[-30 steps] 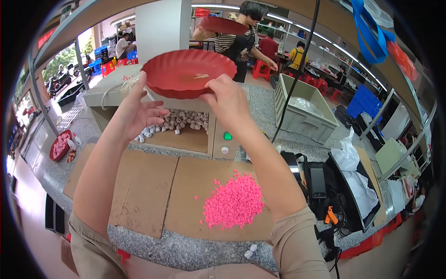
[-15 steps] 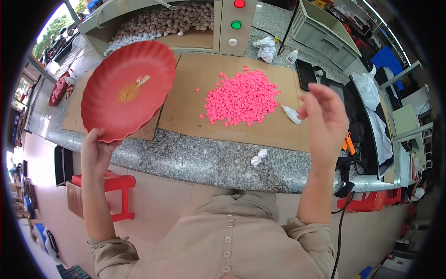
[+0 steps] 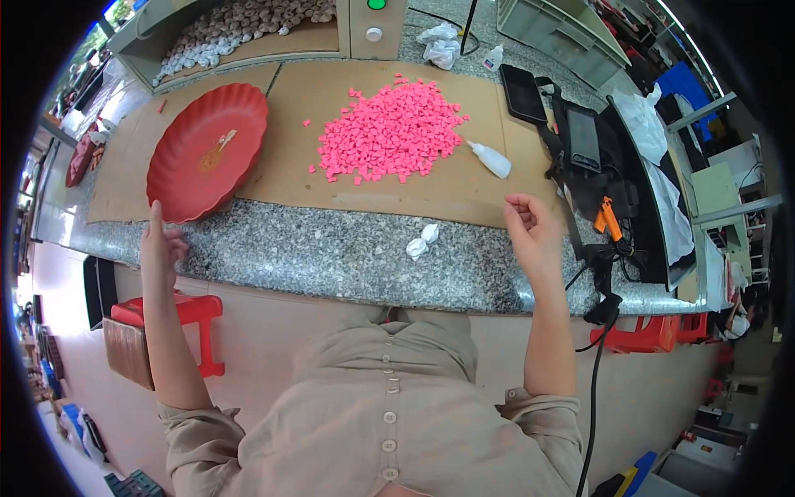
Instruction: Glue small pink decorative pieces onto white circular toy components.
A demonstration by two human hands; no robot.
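Observation:
A round red plate (image 3: 207, 149) with a scalloped rim lies on brown cardboard (image 3: 464, 186) at the left of the granite counter. My left hand (image 3: 159, 244) hovers at the counter's front edge just below the plate, fingers spread, one pointing up, holding nothing. A pile of small pink pieces (image 3: 389, 132) covers the cardboard's middle. My right hand (image 3: 532, 230) floats over the counter's right front part, fingers loosely curled and empty. A small white squeeze bottle (image 3: 490, 159) lies between the pile and this hand.
Crumpled white paper (image 3: 421, 242) lies on the granite counter (image 3: 331, 253). A box of pale small parts (image 3: 240, 25) stands at the back left. Black devices (image 3: 580, 141) and an orange tool (image 3: 606, 217) sit at the right. A red stool (image 3: 190, 319) stands below the counter.
The red plate went from being held up over the parts box to lying flat on the cardboard. My left hand let it go and drew back to the counter's edge.

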